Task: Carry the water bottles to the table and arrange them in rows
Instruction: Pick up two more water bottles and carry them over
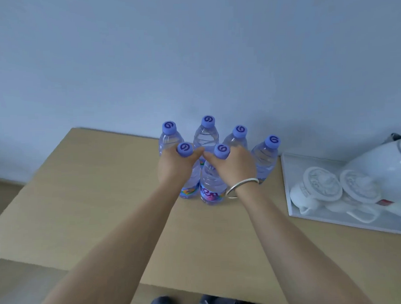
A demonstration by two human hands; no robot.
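Observation:
Several clear water bottles with purple caps stand on the wooden table [94, 201] near the wall. Four form a back row, among them the leftmost bottle [168, 137] and the rightmost bottle [264, 158]. Two stand in front of them. My left hand [175, 168] grips the neck of the front left bottle [189, 188]. My right hand [235, 165], with a silver bangle on its wrist, grips the neck of the front right bottle [212, 190]. Both front bottles stand upright with their bases on the table.
A white tray [287, 185] lies at the table's right end, holding upturned white cups [322, 186] and a white kettle [386, 165]. The wall runs right behind the bottles. The table's left edge drops to the floor. My feet show at the bottom.

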